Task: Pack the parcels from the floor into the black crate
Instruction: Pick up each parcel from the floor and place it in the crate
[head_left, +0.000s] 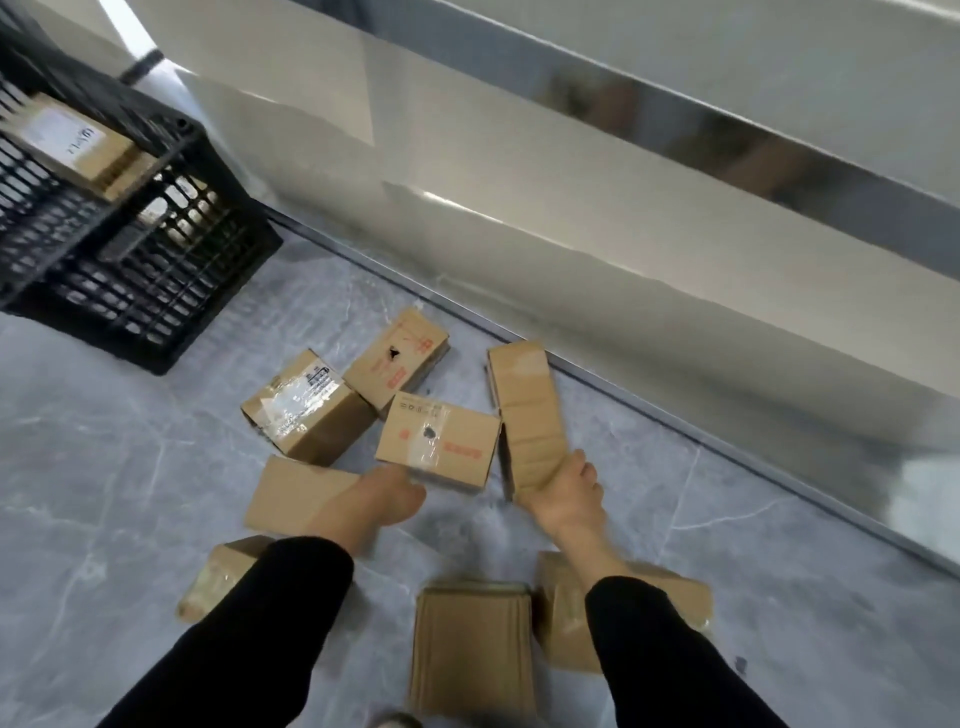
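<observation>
One labelled brown cardboard parcel (67, 145) is lying in the black lattice crate (156, 270) while, among several beside it on the grey floor (104, 467), the right hand (566, 493) is gripping a long cardboard parcel (524, 410); the left hand (387, 499) is showing no clear hold.

One head cam, wide-angle, frame tilted. Looks fwd & steeply down at floor (130, 467), close over left hand (387, 496) & right hand (569, 493) w/ long parcel (530, 415); black crate (156, 291) top left.
</observation>
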